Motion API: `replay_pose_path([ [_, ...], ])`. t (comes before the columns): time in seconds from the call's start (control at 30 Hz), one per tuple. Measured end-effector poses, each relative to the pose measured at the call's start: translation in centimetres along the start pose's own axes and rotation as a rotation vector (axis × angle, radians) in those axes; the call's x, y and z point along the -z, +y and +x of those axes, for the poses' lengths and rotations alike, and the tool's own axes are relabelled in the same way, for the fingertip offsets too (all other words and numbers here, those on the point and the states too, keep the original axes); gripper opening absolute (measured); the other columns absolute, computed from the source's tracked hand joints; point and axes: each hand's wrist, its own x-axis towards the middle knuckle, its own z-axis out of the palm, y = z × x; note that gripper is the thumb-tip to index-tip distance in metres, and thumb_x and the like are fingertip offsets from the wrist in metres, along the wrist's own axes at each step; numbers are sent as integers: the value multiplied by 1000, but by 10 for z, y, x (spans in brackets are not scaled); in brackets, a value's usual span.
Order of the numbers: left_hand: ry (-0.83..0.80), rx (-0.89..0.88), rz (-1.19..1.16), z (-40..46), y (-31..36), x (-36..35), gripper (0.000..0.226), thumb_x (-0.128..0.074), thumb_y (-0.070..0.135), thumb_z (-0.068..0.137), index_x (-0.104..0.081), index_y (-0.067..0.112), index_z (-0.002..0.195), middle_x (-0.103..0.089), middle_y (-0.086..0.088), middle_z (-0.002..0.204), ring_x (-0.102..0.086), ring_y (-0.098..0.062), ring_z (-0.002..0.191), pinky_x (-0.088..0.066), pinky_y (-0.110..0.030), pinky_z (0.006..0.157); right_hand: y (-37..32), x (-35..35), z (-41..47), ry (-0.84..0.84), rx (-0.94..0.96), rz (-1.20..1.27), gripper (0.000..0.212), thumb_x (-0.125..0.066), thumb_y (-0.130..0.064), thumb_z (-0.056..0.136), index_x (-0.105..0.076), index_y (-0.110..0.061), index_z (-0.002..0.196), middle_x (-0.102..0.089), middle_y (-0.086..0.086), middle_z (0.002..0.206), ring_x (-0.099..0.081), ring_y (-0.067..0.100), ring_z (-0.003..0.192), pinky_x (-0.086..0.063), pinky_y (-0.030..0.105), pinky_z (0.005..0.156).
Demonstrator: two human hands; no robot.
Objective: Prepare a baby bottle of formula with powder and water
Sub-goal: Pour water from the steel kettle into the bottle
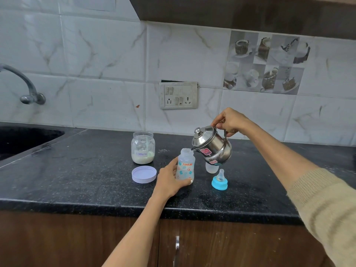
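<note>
Steel kettle (212, 146) tipped over the baby bottle (185, 164)

The right hand (230, 120) grips the kettle's handle; the left hand (170, 177) wraps the bottle. Left of the bottle: formula jar (143, 147), its lid (144, 174). Right: blue teat ring (219, 181), clear cap (211, 167).

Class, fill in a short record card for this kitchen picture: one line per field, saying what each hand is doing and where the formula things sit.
left hand: left hand holds the baby bottle upright on the counter
right hand: right hand grips the handle of the steel kettle, tilted with its spout at the bottle's mouth
bottle: open, no teat on
formula jar: open, powder in the bottom, behind the bottle to its left
jar lid: on the counter in front of the jar
teat with blue ring: standing right of the bottle
</note>
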Motion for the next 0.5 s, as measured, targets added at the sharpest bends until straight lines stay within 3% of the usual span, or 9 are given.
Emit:
replay_pose_path([
  [0.1,4,-1,-4,1,-1,0,86,-84,24,65,-39,26,139,-54,-3,135,-53,-16,121,-43,-21,86,0,0,0,-2,1,2,21,-58,-4,90,-73,-18,93,-59,-2,65,-57,11,56,-49,21,49],
  [0.27,1,4,2,0,0,0,87,-83,24,66,-37,25,140,-52,-4,136,-51,-18,123,-45,-32,96,-3,0,0,-10,9,5,21,-57,-3,90,-73,-17,94,-57,-2,63,-55,13,54,-49,21,49],
  [0.5,-4,3,-4,0,0,1,87,-83,23,66,-37,25,140,-52,-4,137,-50,-18,124,-44,-31,96,-7,0,-1,-27,21,-3,21,-57,-5,91,-73,-18,95,-59,0,65,-59,17,61,-49,22,50],
])
